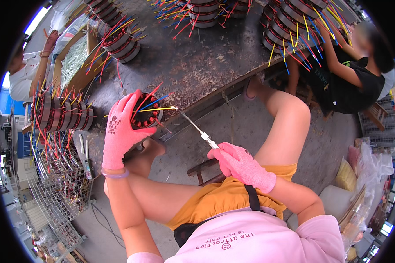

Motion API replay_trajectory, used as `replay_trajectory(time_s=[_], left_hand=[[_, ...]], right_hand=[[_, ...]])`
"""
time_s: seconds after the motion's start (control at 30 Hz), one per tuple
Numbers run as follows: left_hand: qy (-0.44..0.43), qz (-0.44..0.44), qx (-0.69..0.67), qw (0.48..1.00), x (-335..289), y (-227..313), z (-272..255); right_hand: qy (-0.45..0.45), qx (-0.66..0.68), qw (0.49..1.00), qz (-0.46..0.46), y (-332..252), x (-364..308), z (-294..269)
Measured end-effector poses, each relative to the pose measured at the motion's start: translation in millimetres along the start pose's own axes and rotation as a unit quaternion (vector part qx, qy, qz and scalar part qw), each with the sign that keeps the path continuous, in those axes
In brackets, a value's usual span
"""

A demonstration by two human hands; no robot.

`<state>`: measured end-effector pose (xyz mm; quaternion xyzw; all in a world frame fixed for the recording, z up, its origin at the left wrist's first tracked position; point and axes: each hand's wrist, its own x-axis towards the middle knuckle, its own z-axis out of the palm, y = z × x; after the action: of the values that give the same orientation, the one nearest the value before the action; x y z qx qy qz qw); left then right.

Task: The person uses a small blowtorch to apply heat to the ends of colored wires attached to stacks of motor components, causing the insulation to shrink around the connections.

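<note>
My left hand (120,131), in a pink glove, grips a round motor stator (147,115) with copper-red windings and red, blue and yellow leads, at the edge of the dark workbench (193,65). My right hand (239,163), also pink-gloved, holds a thin white sleeve tube (196,128) that runs up and left to the tip of a yellow lead (160,109) sticking out of the stator. My bare knees sit under both hands.
Stacks of wound stators (118,41) with coloured leads stand on the bench at left, top middle and top right. A wire rack (59,184) stands at the left. One person in black (351,83) sits at the right, another in white (26,72) at far left.
</note>
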<state>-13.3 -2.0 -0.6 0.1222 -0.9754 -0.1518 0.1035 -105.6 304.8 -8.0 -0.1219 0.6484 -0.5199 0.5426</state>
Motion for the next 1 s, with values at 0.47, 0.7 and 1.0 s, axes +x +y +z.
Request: replay_trajectory(time_s=[0.47, 0.7, 1.0], left_hand=[[-0.004, -0.013, -0.007, 1.0, 2, 7, -2], [0.006, -0.007, 0.003, 1.0, -2, 3, 1], [0.007, 0.0, -0.03, 1.0, -3, -2, 0]], right_hand=[[0.002, -0.004, 1.0, 0.003, -4, -1, -1], [-0.007, 0.031, 0.999, 0.043, -3, -4, -6], [-0.014, 0.047, 0.998, 0.032, -9, -5, -2]])
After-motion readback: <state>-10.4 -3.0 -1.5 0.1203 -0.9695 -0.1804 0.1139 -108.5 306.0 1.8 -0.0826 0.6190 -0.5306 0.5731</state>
